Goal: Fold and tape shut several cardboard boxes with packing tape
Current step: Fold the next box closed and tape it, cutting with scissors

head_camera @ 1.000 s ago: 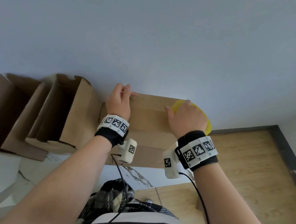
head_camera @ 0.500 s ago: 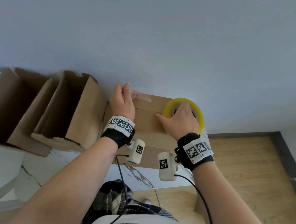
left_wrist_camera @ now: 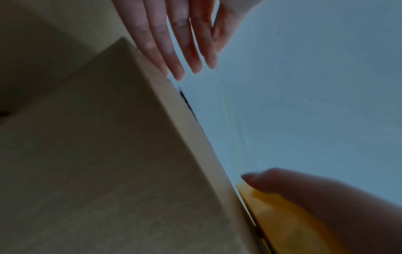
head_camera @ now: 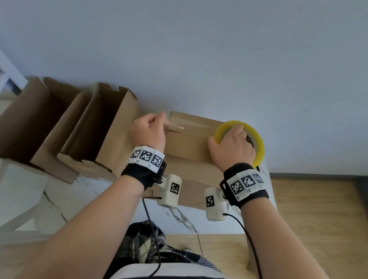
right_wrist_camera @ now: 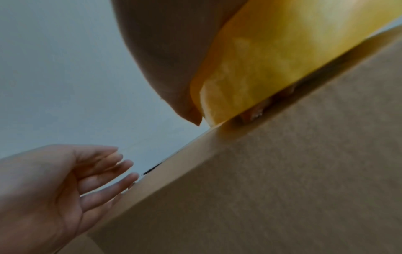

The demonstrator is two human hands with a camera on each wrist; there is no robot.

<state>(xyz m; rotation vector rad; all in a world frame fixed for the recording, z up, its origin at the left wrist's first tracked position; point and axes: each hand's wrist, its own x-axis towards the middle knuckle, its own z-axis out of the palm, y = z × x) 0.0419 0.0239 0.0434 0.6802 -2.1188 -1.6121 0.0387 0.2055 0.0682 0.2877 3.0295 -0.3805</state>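
Observation:
A closed cardboard box [head_camera: 188, 149] stands on the table against the wall. My right hand [head_camera: 232, 146] grips a yellow tape roll [head_camera: 258, 145] lying flat on the box's top right end. A clear strip of tape [head_camera: 194, 124] runs from the roll leftwards to my left hand [head_camera: 148, 131], which pinches its end at the box's top left corner. In the left wrist view the left fingers [left_wrist_camera: 174, 43] reach past the box edge [left_wrist_camera: 185, 120], and the strip hangs slightly above it. The right wrist view shows the roll [right_wrist_camera: 272, 60] on the box [right_wrist_camera: 282, 189].
Two open cardboard boxes [head_camera: 103, 127] [head_camera: 30, 121] lie on their sides left of the closed one. The white marbled table [head_camera: 103, 194] ends just right of the box, over wooden floor [head_camera: 319, 231]. A plain wall [head_camera: 192, 45] rises right behind.
My right hand has slid the roll rightwards along the box top, drawing out a strip of tape. The left hand has come back from the far edge to the left corner.

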